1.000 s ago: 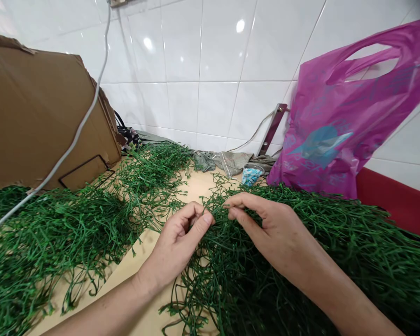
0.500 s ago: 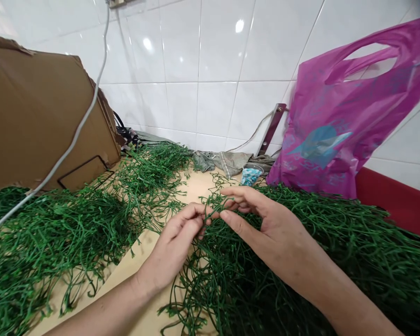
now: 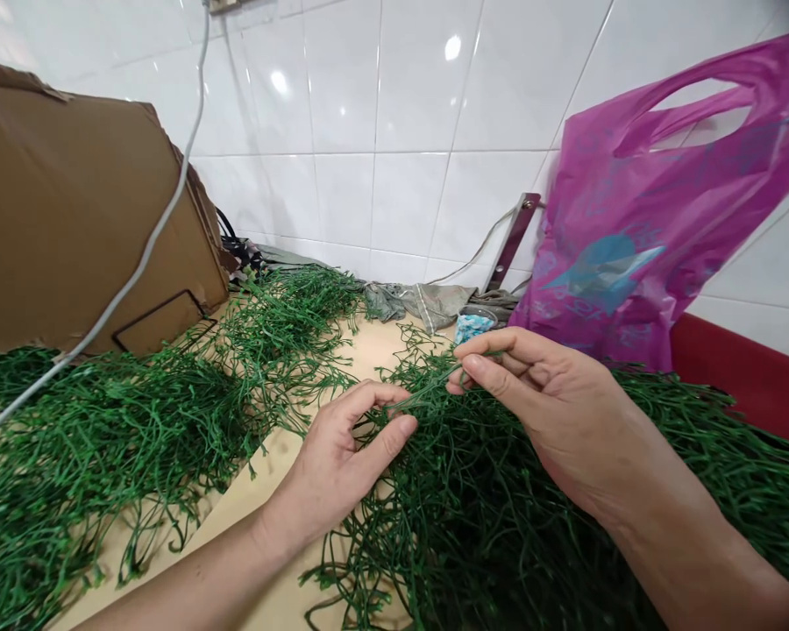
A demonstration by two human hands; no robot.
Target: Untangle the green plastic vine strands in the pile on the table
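My right hand [image 3: 562, 407] pinches a thin green stem [image 3: 430, 394] between thumb and fingers, and the stem slants down to the left. Its left end reaches the fingers of my left hand [image 3: 345, 460], whose thumb and forefinger stand apart. Under both hands spreads a large pile of dark green stems [image 3: 493, 508], which look like plastic with small knobbed or forked tips. A second pile of such stems [image 3: 171, 416] lies to the left of my left hand.
A cardboard box [image 3: 85, 219] stands at the left, with a grey cable [image 3: 148, 250] hanging in front. A purple plastic bag [image 3: 644, 210] leans at the right near a red surface [image 3: 742, 372]. Grey cloth [image 3: 434, 304] and a metal bar [image 3: 513, 243] lie along the tiled wall [image 3: 408, 105].
My right hand has moved right, away from my left, and now pinches the stem. My left thumb and forefinger, closed on the stem before, have come apart.
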